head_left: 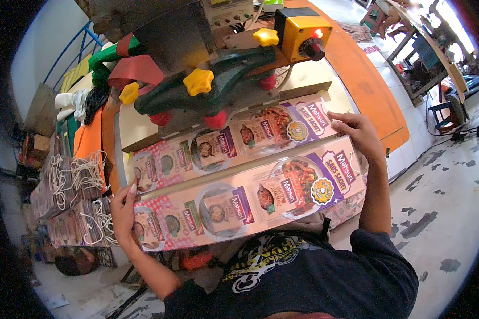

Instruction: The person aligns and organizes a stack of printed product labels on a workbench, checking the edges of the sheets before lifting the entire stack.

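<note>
At the far card (226,144), right grip (359,133) angles inward, pinching; left grip (124,209) opposite, hold unclear.

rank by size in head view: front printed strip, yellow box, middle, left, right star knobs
1. Front printed strip
2. Yellow box
3. Middle star knob
Left star knob, right star knob: too alike

On my feed, some of the right hand's (361,137) fingers are tucked out of sight, and I can't tell whether the left hand (125,210) touches both packs (234,212). The upper edge cuts off the machine (167,29), which hides part of the surface (364,93). I can't read the tiny dial (306,49). The shirt (324,274) runs out below; a distant person (393,20) is blurred.
</note>
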